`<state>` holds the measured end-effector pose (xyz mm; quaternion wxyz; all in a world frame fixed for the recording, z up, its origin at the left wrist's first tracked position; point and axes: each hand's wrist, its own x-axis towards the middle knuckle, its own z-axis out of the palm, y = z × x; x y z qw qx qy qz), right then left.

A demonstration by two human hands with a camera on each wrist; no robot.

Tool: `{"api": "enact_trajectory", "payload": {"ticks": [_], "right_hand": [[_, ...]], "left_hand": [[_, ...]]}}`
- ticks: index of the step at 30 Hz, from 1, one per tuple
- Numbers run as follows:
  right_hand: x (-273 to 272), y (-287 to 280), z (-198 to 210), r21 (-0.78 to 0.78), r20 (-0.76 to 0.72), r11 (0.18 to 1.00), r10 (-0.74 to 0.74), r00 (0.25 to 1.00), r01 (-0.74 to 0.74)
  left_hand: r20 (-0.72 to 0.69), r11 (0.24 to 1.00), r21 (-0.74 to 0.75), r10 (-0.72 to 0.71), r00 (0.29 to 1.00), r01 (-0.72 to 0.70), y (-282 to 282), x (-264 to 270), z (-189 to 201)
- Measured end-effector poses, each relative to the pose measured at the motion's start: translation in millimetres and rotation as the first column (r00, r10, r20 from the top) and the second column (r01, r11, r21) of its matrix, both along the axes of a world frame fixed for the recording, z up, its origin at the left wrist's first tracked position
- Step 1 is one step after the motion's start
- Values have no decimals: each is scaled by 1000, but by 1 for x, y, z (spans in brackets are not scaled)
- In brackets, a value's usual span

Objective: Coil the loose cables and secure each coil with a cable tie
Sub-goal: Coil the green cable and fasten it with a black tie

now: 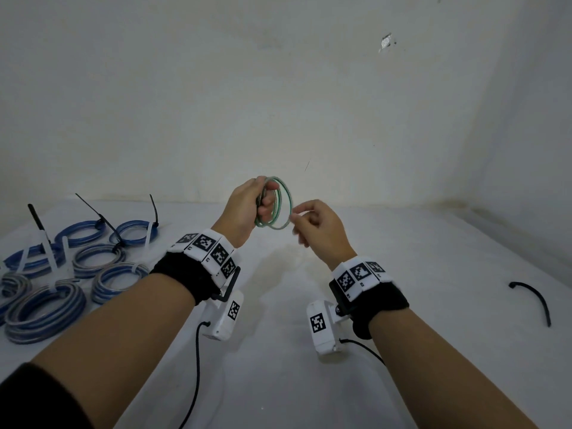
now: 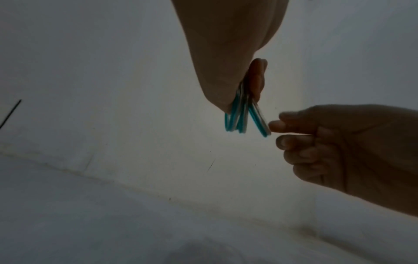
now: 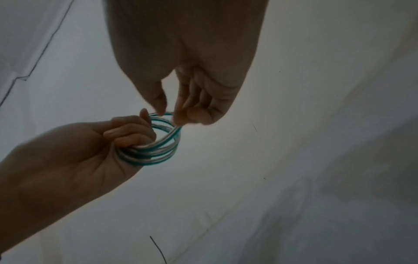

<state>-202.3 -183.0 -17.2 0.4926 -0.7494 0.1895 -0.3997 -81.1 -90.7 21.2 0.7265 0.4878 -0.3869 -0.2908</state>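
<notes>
A teal-and-white cable coil (image 1: pixel 280 209) is held upright in the air above the table's far middle. My left hand (image 1: pixel 263 202) grips its left side, fingers curled through the loops. My right hand (image 1: pixel 295 219) pinches the coil's right edge between thumb and forefinger. The right wrist view shows the coil (image 3: pixel 158 148) as several stacked loops, the left hand (image 3: pixel 131 135) wrapped round them and the right hand (image 3: pixel 169 116) pinching the top loop. Seen edge-on in the left wrist view, the coil (image 2: pixel 239 117) hangs from the left hand (image 2: pixel 244 92), with the right hand (image 2: pixel 274 134) at its outer loop.
Several blue-and-white coils (image 1: pixel 77 267) bound with black and white cable ties lie at the table's left. One loose black cable tie (image 1: pixel 535 298) lies at the right. The white table (image 1: pixel 278 382) meets a white wall just beyond the hands.
</notes>
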Motion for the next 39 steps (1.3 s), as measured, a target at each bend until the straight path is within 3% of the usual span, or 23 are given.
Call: {"api": "enact_trajectory", "payload": {"ticks": [3,8,16,21,26,33,39], "right_hand": [[-4,-10,4,-233,51,966,-98,994,108],[-1,-17,17,-329,-103,944,9,995,-43],[-10,-18,17,-268,-167,959,51,985,-95],[-8,-16,12,-144,-86,985,84,993,-95],[-10,-11,12,-115,-36,990,74,997,-78],[-13,-14,10,-49,9,995,83,996,-83],[-15,-17,9,18,49,997,72,996,-72]], "left_hand": [[80,995,103,4,997,-12,-2,-2,2],[145,972,230,13,989,-47,-7,-11,0],[184,945,320,8,983,-67,-10,-12,2],[192,940,326,35,981,-97,-11,-23,3],[207,936,337,30,978,-100,-14,-25,2],[154,948,313,8,988,-56,-13,-30,-1],[119,941,330,-116,986,71,-14,-29,0]]}}
